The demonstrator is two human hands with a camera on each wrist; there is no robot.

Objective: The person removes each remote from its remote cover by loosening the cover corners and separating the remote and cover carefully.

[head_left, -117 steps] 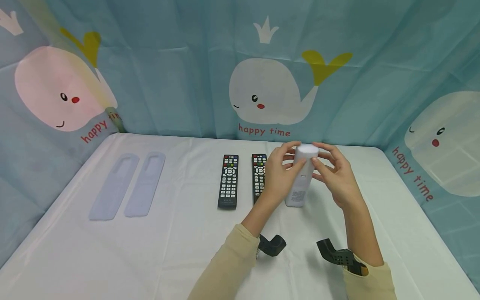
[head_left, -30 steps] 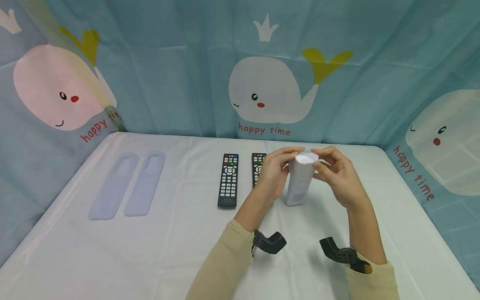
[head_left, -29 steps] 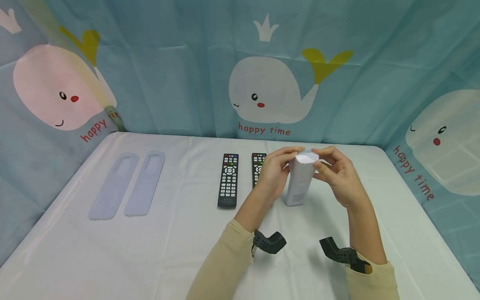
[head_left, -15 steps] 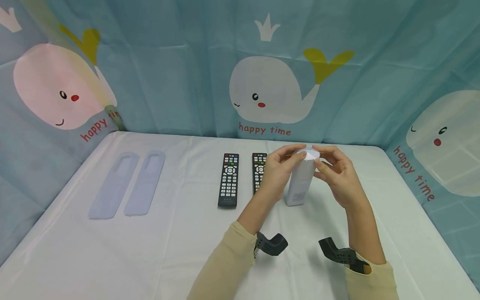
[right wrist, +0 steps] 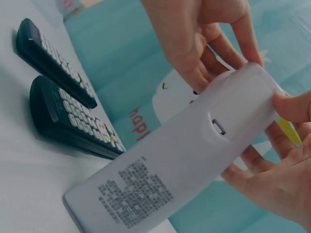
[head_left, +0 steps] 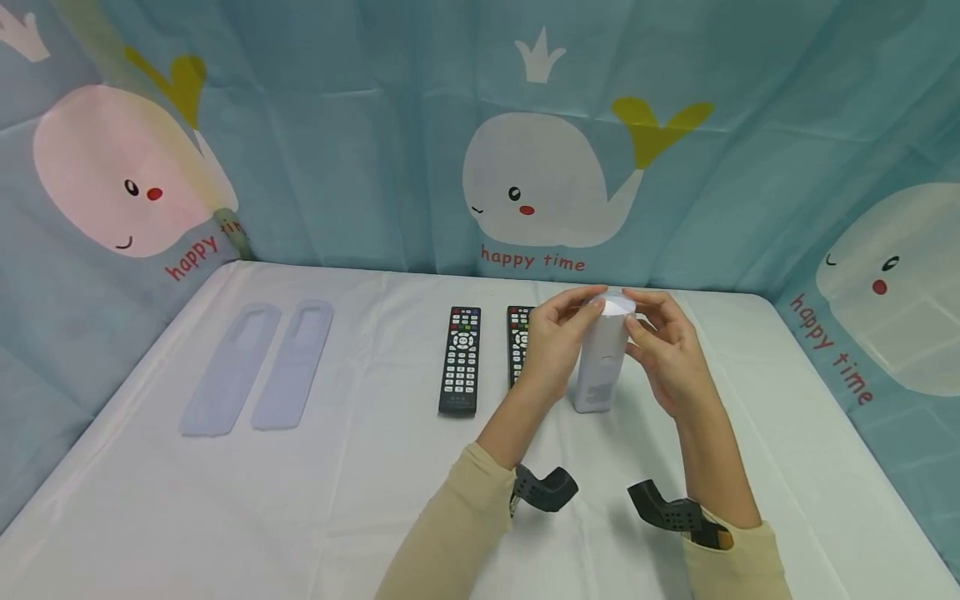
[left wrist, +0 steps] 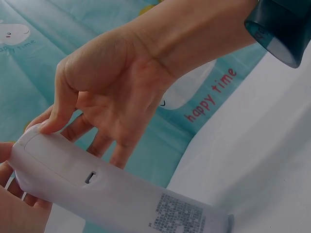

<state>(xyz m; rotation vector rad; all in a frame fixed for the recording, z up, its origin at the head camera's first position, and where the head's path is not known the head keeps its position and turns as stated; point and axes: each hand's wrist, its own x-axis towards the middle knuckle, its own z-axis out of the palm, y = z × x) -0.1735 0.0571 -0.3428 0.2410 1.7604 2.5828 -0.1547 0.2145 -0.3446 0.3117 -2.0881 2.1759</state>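
Note:
A white remote control (head_left: 602, 358) stands nearly upright on its lower end, its back towards me. My left hand (head_left: 553, 346) pinches the left side of its top end, thumb on the near side. On the right side, my right hand (head_left: 670, 354) grips the same end with thumb and fingers. In the right wrist view the back of the white remote control (right wrist: 194, 131) shows a battery cover with a small slot and a printed label. A bluish translucent layer appears at the top end; how far it reaches is hard to tell.
Two black remote controls (head_left: 460, 362) (head_left: 517, 342) lie face up left of the hands; my left hand partly hides the nearer one. Two flat translucent sleeves (head_left: 232, 371) (head_left: 294, 367) lie on the white-covered table (head_left: 225, 517). A patterned curtain (head_left: 337, 167) hangs behind the table.
About a second ago my left thumb was out of sight behind the top end; now it lies on the near side. My right hand has shifted slightly left. The remote stays in place.

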